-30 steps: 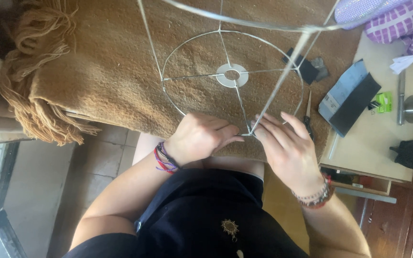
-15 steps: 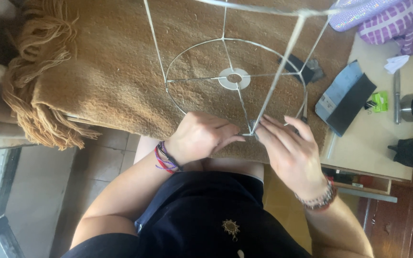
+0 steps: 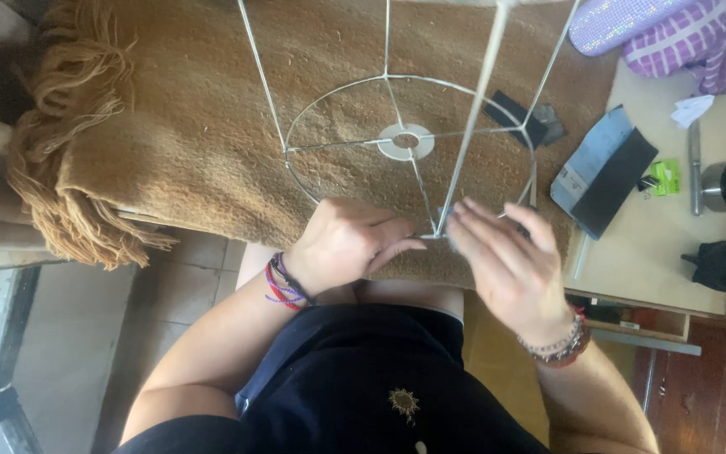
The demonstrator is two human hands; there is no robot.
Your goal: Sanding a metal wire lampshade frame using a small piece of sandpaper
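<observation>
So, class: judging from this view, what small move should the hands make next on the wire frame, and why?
Probably the right hand should close its fingertips onto the joint where a strut meets the lower ring of the wire lampshade frame. The left hand already pinches there, while the right's fingers look blurred and spread beside it.

Soft, even daylight fills the scene, moderately bright, with no harsh glare. Beyond the left hand, the fringed brown blanket casts a dim shadow toward the upper left corner. The right hand is smeared by motion blur, its fingers indistinct. The wire strut rising from between the hands looks thick and out of focus. Beside the right hand, the pale tabletop is the brightest area. The dark clothing below both hands loses detail.
</observation>
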